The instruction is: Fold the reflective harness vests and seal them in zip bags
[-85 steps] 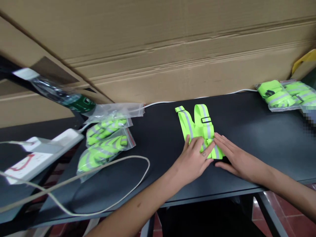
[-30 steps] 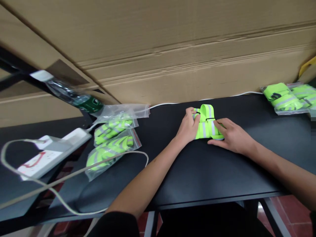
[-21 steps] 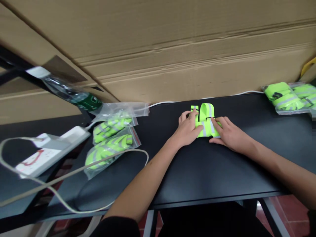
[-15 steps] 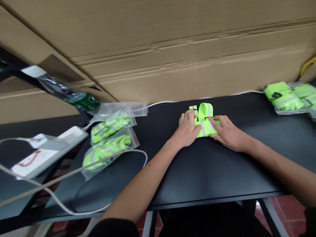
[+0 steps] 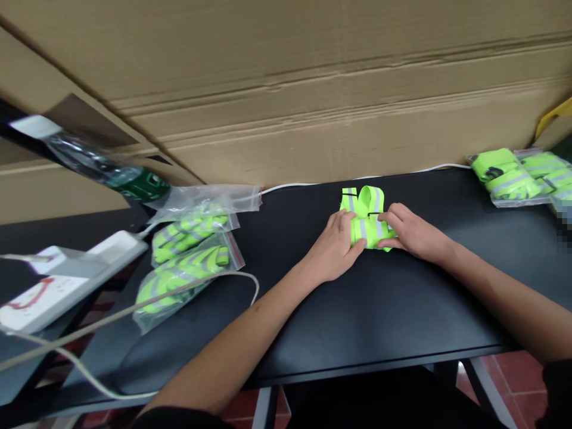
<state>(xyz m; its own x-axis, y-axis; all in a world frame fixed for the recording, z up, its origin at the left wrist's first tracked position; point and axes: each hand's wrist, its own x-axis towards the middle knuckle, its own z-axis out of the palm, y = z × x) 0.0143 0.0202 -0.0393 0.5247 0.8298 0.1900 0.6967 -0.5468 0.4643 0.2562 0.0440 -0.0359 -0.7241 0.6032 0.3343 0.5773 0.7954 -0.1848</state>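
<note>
A neon-yellow reflective strap [image 5: 370,228] with silver stripes lies folded into a flat bundle on the black table. At its far side one loop stands up, and a short end with a black band sticks out beside it. My left hand [image 5: 336,243] grips the bundle's left end, thumb on the near edge and fingers on the far side. The right end is pinched between the thumb and bent fingers of my right hand [image 5: 409,231]. A thin black piece shows near my right fingertips.
Bagged neon straps [image 5: 183,274] lie to the left, more bags [image 5: 507,176] at the far right. A white power strip [image 5: 71,280], a loose cable [image 5: 120,313] and a tilted bottle [image 5: 143,183] occupy the left side. Cardboard [image 5: 313,137] walls off the table's [image 5: 379,316] back edge.
My right fingers have curled in from lying flatter and now pinch the strap bundle's right end. My left hand has shifted slightly down its left end. The view has turned a little.
</note>
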